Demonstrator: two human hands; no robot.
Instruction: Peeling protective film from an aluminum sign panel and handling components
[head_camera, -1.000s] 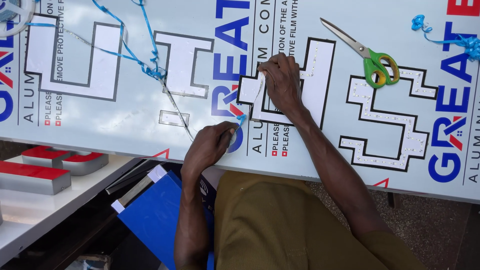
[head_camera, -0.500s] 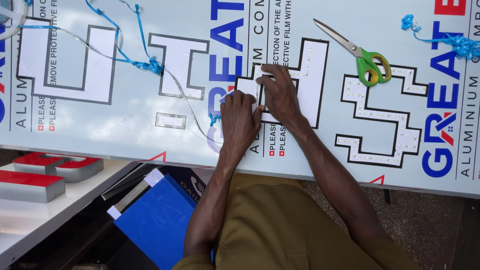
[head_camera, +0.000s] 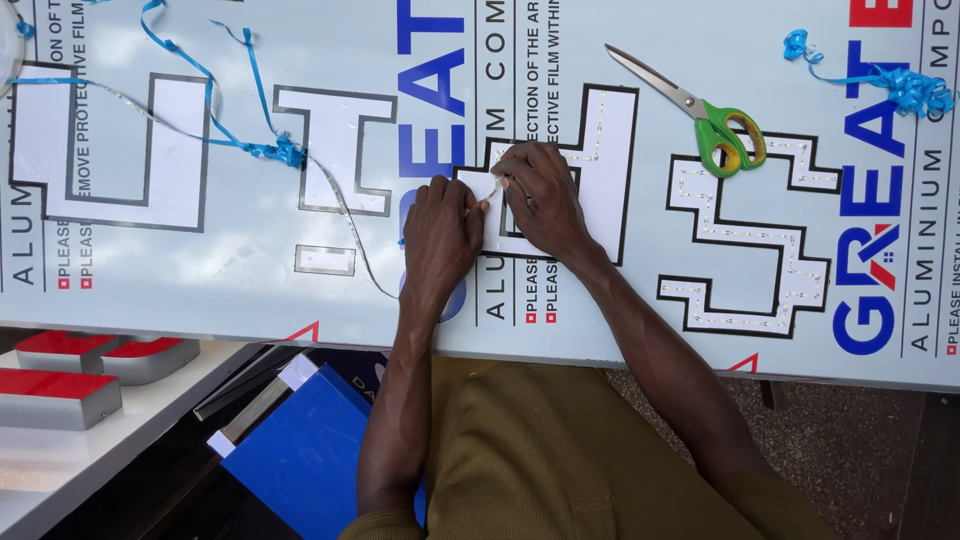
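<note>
Light strip (head_camera: 492, 186), thin and bendy, which we judge best held by its edges, is pinched between our left hand (head_camera: 440, 232) and right hand (head_camera: 535, 200).

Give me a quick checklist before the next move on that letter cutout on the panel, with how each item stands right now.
1. Both hands on the letter cutout: left hand, right hand: ok.
2. Scissors away from the fingers: ok.
3. Thin clear strip lying flat on the panel: ok.
4. Blue ribbon off the cutout: ok.
5. Strip seated under the fingertips: cannot tell.
</note>
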